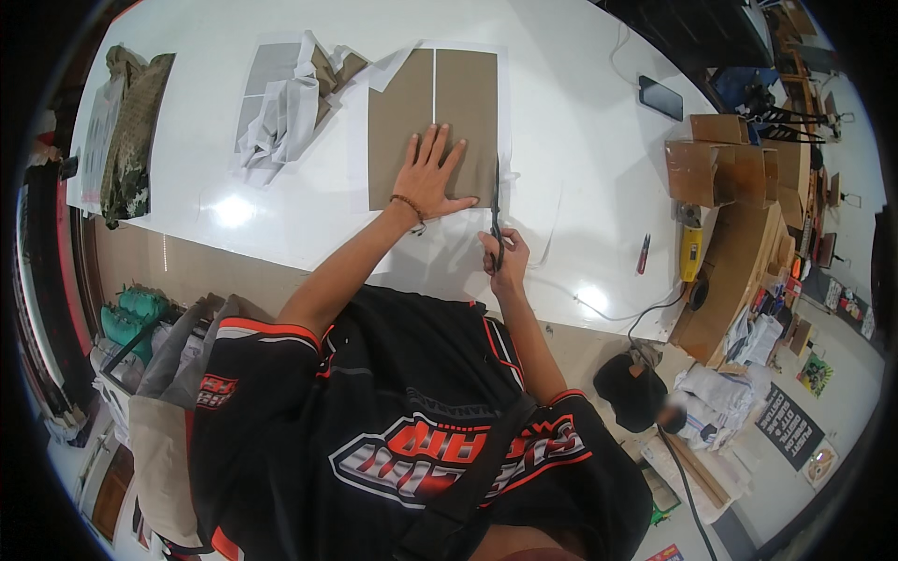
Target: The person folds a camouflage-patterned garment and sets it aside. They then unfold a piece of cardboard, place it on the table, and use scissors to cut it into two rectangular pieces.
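A brown fabric sheet [466, 91] with a white line down its middle and white margins lies flat on the white table [575, 133]. My left hand [426, 175] is spread, palm down, on its lower part. Black scissors [497, 189] are in my right hand [506, 258], fingers through the handles, the blades along the sheet's right edge. Whether the blades are apart is hard to tell. Left of the sheet lies a crumpled pile of white, grey and brown fabric [287, 119], close to the sheet's folded top left corner.
Folded camouflage fabric [140, 133] lies at the far left. On the right are a phone [660, 97], a small red-handled tool [642, 254], a yellow corded power tool [691, 252] and cardboard boxes [701, 172]. A cable runs over the table's near right edge.
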`<action>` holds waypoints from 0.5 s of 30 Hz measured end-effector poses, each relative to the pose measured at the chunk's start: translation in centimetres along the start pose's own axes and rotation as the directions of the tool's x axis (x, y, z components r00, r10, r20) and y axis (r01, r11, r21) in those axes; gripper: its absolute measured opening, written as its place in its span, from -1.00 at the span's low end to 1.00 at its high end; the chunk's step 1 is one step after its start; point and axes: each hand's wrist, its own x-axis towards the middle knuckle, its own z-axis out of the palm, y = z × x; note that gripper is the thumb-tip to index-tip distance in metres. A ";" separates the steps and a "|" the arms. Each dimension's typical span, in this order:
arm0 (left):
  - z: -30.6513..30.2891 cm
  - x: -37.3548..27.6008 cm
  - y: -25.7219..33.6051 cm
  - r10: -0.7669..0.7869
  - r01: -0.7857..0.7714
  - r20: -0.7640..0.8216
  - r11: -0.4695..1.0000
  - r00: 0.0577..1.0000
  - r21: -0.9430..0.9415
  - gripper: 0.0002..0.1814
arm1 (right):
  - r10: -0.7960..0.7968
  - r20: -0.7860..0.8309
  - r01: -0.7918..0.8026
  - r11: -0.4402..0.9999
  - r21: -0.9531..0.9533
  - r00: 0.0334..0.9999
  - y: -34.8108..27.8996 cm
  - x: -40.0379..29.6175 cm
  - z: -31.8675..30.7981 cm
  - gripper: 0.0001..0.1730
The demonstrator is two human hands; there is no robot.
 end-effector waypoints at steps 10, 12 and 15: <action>0.3 -0.1 -0.1 0.009 -0.009 -0.012 1.000 1.000 0.005 0.20 | -0.007 -0.037 0.006 1.000 -0.026 0.999 -0.4 0.6 0.6 -0.52; 0.4 -0.1 -0.2 0.008 -0.008 -0.015 1.000 1.000 -0.001 0.20 | -0.012 -0.040 0.010 0.999 -0.042 0.999 -0.4 0.6 0.6 -0.52; 0.5 0.0 -0.2 0.006 -0.006 -0.010 1.000 1.000 0.000 0.20 | -0.013 -0.050 0.011 0.999 -0.053 0.999 -0.3 0.6 0.7 -0.52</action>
